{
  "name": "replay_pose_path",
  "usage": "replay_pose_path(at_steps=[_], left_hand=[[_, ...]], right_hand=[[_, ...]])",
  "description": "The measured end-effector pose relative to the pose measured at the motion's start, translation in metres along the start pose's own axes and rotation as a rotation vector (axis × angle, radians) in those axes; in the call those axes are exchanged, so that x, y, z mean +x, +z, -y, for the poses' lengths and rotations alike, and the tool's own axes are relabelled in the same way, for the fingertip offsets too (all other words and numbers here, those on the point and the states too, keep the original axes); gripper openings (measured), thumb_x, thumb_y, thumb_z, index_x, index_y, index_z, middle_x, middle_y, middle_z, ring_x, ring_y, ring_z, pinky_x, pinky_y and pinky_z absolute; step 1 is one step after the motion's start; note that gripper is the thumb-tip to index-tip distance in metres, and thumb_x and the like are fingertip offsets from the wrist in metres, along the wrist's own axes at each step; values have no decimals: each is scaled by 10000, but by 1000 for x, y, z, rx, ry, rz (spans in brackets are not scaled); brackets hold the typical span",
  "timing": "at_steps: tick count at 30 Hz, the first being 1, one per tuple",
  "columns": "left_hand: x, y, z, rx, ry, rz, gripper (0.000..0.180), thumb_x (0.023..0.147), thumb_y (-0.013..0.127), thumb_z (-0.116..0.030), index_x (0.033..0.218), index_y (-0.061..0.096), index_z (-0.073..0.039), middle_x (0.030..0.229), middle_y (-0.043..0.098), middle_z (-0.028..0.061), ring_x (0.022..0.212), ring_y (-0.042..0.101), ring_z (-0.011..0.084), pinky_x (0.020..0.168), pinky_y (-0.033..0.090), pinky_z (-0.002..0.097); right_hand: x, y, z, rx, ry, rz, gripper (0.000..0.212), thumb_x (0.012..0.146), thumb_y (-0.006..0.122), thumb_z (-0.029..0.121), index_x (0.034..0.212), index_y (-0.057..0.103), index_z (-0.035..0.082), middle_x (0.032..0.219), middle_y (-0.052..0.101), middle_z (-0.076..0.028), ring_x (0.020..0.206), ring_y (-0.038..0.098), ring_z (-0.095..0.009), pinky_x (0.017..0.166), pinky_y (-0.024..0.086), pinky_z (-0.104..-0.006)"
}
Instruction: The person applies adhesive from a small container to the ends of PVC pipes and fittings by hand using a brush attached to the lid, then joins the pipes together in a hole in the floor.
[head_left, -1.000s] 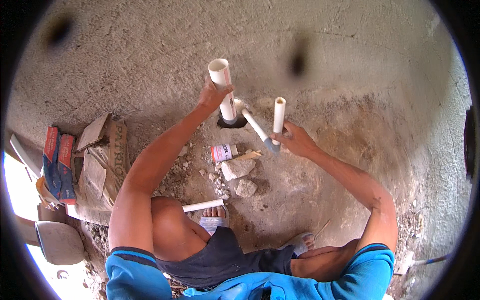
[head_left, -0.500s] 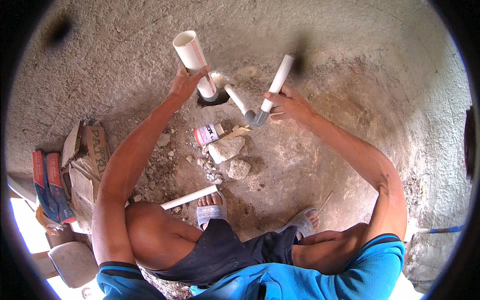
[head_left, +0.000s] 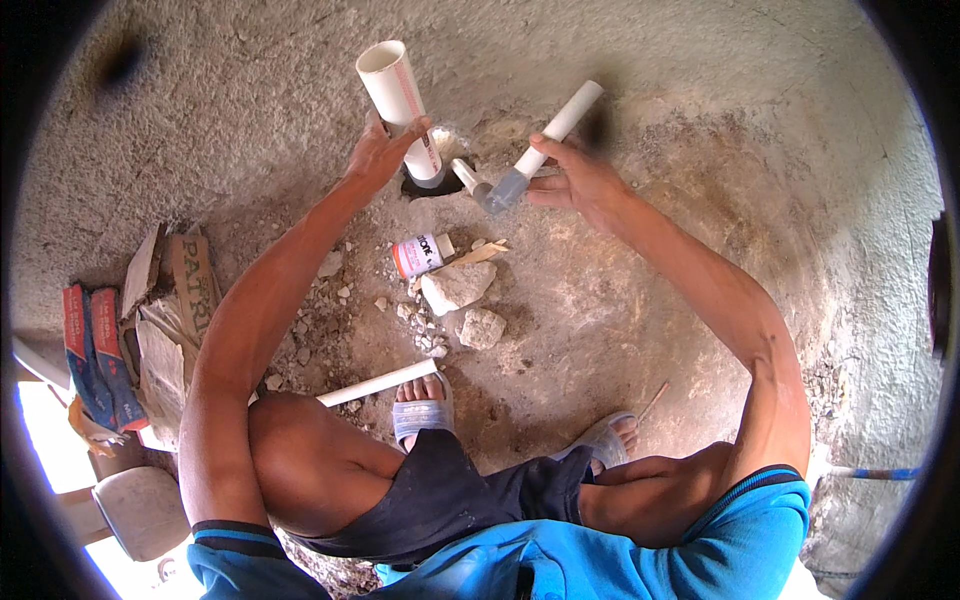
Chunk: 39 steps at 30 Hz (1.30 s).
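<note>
My left hand (head_left: pixel 382 152) is closed round a wide white plastic pipe (head_left: pixel 392 88), which stands slightly tilted. Its lower end sits in a grey fitting (head_left: pixel 430 178) at a dark hole (head_left: pixel 438 188) by the wall. In my right hand (head_left: pixel 580 182) is a thinner white pipe (head_left: pixel 562 122), gripped just above a grey elbow fitting (head_left: pixel 508 190). A short white pipe piece (head_left: pixel 464 174) runs from the elbow's joint toward the hole beside the wide pipe. How far it goes in is hidden.
Nearer me lie a small labelled can (head_left: pixel 418 257), a pale stone (head_left: pixel 460 287) and a smaller stone (head_left: pixel 482 328). A loose white pipe (head_left: pixel 380 383) lies by my left sandal (head_left: pixel 423 410). Torn cardboard (head_left: pixel 165 350) and red-blue packets (head_left: pixel 103 360) sit at left amid rubble (head_left: pixel 305 345).
My right hand has moved the thin pipe and elbow away from me, toward the hole. Less of the short pipe piece shows. My left hand keeps its hold on the wide pipe.
</note>
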<state>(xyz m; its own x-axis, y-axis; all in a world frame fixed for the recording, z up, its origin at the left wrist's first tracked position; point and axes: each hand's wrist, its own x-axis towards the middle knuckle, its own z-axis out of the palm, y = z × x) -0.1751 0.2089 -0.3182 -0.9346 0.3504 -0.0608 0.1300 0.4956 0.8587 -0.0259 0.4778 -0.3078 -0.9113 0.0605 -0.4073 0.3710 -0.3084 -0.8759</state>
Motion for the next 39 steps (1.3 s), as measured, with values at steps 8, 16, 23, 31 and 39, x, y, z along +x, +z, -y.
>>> replay_pose_path(at_steps=[8,16,23,31,39], left_hand=[[3,15,31,119,-132,-4,914,874,709,-572,1447,342,39,1338,562,250,1256,569,349,1029,492,457],[-46,48,64,367,100,387,714,964,609,-503,1477,433,-39,1459,516,186,1321,521,358,1108,416,429],[-140,87,-19,120,102,847,893,976,484,-651,1560,221,-29,1502,390,295,1366,459,374,1139,372,465],[-127,99,-8,461,233,718,587,998,531,-524,1435,436,-144,1229,571,275,1028,641,421,841,535,518],[-123,82,-24,703,339,624,548,1006,516,-508,1321,500,-60,1014,684,234,931,680,442,792,538,541]], right_hand=[[14,-2,-5,-181,-34,94,532,959,665,352,1326,476,15,1210,581,-178,1032,668,-335,908,589,-493],[3,-53,10,148,96,-1,358,989,581,341,1150,536,25,836,597,-49,668,611,-162,635,557,-340],[19,-41,-13,360,237,227,419,1024,521,327,1222,523,-43,681,530,38,489,478,-50,435,433,-231],[10,-29,11,-17,113,232,412,961,650,361,1165,604,5,794,620,-20,628,607,-113,554,516,-270],[15,-29,-7,-193,73,74,361,918,731,371,1033,603,53,834,611,-36,695,621,-133,615,521,-268]])
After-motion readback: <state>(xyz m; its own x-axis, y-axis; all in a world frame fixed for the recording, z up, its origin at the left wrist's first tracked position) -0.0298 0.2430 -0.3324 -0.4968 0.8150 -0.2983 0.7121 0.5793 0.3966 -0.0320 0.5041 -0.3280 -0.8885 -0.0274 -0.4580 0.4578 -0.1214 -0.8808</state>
